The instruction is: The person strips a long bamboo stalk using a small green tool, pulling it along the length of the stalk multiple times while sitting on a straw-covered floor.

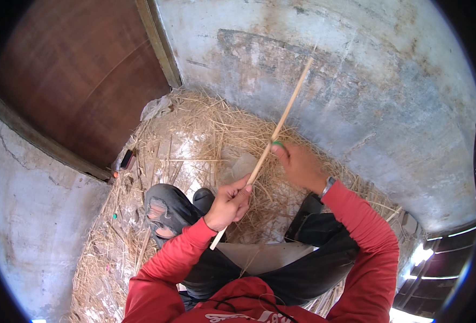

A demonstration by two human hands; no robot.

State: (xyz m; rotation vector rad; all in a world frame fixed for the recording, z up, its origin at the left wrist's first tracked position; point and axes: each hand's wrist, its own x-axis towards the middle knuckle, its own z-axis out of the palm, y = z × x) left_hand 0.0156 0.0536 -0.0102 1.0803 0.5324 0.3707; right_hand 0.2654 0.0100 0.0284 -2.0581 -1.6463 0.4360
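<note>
A long, pale, straight stick (292, 102) runs slantwise from above my lap toward the far wall. My left hand (228, 205) is closed around its lower part, with the short near end sticking out below the fist. Farther up, my right hand (304, 166) is at the stick's side, its thumb stretched toward it. A small green object (278, 144) shows at that thumb, against the stick. Most of it is covered by the fingers, so its kind cannot be told.
Loose straw (211, 121) litters the floor around my legs. A worn bluish wall (388, 102) rises ahead and to the right. At the left are a brown door panel (71, 75) and a small dark object (127, 159). A whitish sheet (265, 257) spans my lap.
</note>
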